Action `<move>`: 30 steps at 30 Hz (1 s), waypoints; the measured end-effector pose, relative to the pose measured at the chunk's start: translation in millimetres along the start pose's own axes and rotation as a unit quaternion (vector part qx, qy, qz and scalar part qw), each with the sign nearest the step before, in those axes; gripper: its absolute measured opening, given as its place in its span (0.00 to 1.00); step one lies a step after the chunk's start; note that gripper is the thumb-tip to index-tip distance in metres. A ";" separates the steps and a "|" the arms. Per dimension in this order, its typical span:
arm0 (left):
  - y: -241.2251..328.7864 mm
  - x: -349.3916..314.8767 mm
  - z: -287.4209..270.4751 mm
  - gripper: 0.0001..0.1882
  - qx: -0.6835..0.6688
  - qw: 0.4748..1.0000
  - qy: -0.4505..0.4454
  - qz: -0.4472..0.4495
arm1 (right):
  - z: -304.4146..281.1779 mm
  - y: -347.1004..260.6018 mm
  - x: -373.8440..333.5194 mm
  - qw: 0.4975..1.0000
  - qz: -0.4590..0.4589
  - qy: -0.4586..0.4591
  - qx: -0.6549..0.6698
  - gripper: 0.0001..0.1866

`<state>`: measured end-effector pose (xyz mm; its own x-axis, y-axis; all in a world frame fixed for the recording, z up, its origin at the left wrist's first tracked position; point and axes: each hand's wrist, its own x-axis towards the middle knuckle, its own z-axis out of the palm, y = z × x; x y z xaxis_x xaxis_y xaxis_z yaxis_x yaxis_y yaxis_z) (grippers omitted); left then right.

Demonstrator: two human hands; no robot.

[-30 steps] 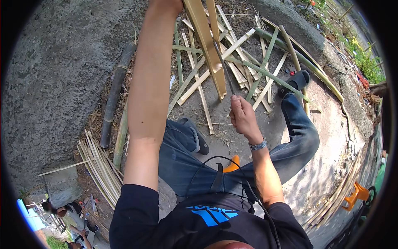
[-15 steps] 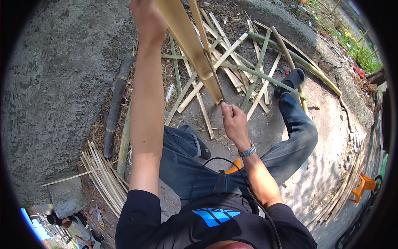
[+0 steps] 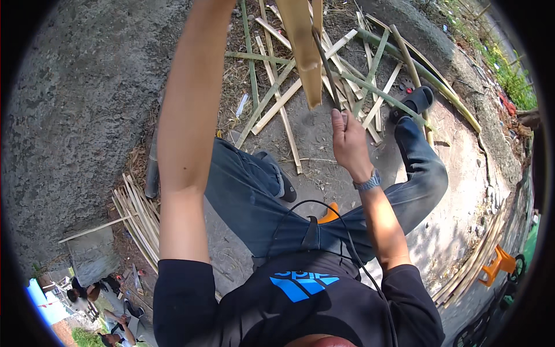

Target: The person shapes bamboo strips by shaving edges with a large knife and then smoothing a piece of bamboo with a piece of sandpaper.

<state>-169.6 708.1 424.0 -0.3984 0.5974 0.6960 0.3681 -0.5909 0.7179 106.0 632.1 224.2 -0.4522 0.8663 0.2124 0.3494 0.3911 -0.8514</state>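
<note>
A split length of bamboo (image 3: pixel 304 58), pale on its hollow inner face, hangs down from the top edge in front of me. My right hand (image 3: pixel 350 141) is closed round the handle of a long, narrow dark-bladed knife (image 3: pixel 328 75). The blade runs up along the right side of the bamboo, with its upper part between the wide piece and a thinner strip. My left forearm reaches up past the top edge, so my left hand is out of sight. Cut bamboo strips (image 3: pixel 282 104), pale and green, lie scattered over the ground beyond my feet.
Whole bamboo poles (image 3: pixel 445 89) lie at the far right. Bundled strips (image 3: pixel 137 217) lie at the left, and more strips (image 3: pixel 474 260) at the right near an orange plastic object (image 3: pixel 497 266). A rough concrete slab (image 3: pixel 87 115) fills the left. Other people (image 3: pixel 118 329) are at the lower left.
My right hand and the knife have moved up and to the right, the blade now more upright. The bamboo has swung more upright too. My left hand has gone out past the top edge.
</note>
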 end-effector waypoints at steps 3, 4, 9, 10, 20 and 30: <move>-97.6 -69.1 -12.0 0.44 -0.080 0.995 -0.020 -0.051 | 48.7 105.1 -10.4 0.997 0.064 -0.018 -0.025 0.26; -88.1 -79.0 -14.9 0.45 -0.096 0.995 0.001 -0.003 | 54.0 97.6 15.6 0.999 0.046 -0.006 -0.021 0.26; -40.6 -44.5 -30.3 0.45 -0.353 0.911 0.093 -0.194 | 64.8 81.5 12.2 0.997 0.045 -0.054 0.042 0.28; -45.6 -38.5 -35.6 0.46 -0.385 0.893 0.049 -0.228 | 60.7 86.7 12.4 0.997 0.041 -0.055 0.043 0.28; -85.6 -20.4 -11.9 0.31 -0.453 0.874 -0.078 -0.157 | 50.2 85.8 5.5 0.878 0.271 -0.209 0.336 0.25; -71.6 -31.9 -19.3 0.31 -0.348 0.912 0.065 -0.205 | 91.9 -3.0 -14.5 0.856 0.329 -0.141 0.373 0.27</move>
<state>-199.4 720.9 350.1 -0.4956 0.8030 0.3309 -0.4396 -0.5605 0.7019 36.1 589.9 179.6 -0.5759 0.6719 -0.4657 0.0304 -0.5517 -0.8335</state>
